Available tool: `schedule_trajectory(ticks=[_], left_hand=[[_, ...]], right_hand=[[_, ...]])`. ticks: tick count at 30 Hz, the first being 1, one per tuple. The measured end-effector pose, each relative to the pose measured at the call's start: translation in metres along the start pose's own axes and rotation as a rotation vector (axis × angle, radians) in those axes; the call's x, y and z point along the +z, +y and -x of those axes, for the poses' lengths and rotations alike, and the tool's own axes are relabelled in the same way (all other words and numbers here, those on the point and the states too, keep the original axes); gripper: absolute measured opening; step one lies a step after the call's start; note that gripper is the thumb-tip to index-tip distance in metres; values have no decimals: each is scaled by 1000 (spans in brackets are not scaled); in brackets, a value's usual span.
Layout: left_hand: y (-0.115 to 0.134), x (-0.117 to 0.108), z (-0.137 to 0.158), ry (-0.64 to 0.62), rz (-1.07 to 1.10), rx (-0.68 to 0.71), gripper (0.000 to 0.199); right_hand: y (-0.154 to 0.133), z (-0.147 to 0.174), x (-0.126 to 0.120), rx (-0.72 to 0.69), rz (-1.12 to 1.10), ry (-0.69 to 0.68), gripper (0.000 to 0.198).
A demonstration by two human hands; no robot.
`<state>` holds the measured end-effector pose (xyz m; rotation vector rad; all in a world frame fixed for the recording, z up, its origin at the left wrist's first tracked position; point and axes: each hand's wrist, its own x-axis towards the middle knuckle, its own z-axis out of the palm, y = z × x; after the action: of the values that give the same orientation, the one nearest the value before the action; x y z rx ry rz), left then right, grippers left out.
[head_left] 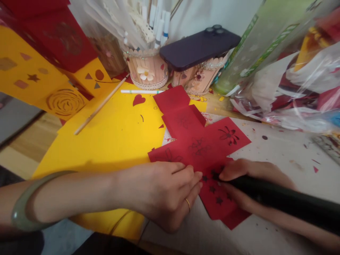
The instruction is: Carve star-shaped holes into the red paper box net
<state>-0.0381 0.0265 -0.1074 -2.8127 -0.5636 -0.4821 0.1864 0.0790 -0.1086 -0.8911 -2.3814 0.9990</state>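
A red paper cutout (198, 145), shaped like an unfolded box, lies flat with pencil drawings, a cut-out flower at its upper right and several small stars on its lower panel. My left hand (170, 193), with a ring and a green bangle, rests on its lower left edge, fingers laid over the paper next to the stars. My right hand (255, 180) is closed around a thick black pen-like tool (276, 198). The tool's tip is at the paper among the stars; its exact shape there is blurred.
Yellow paper (106, 141) lies left, with a thin wooden stick (101, 104) and a red heart (139, 100). Behind stand a decorated pen cup (146, 71) and a dark phone (199, 47) resting on another cup. Plastic bags (300, 81) fill the right; paper scraps dot the white mat (287, 152).
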Motion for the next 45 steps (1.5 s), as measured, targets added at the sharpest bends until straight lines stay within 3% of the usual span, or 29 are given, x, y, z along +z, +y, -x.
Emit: schedule_trajectory(ticks=[3,6,9,13,21,29,34,45], left_hand=[[-1,1,0,16,-3,6,44],[3,4,0,38,-9,-11,41],[13,8,-2,88,-34,-106,37],[25,9,-10,51,-125,-168,35],[32,7,-19,9,-281,-150,35],[30,8,-18,11,-284,-130,34],[32,4,-18,-84,-281,-151,35],[28,6,-17,-57,-298,-103,37]], right_hand=[[-3,-1,-7,172,31,83,5],[-7,-2,-9,221,48,113,9],[-16,-2,0,270,-5,201,8],[-28,0,16,385,-25,248,5],[-14,0,10,197,60,117,4],[-11,3,16,121,143,186,12],[-8,3,17,113,117,181,12],[-7,4,21,16,161,194,15]])
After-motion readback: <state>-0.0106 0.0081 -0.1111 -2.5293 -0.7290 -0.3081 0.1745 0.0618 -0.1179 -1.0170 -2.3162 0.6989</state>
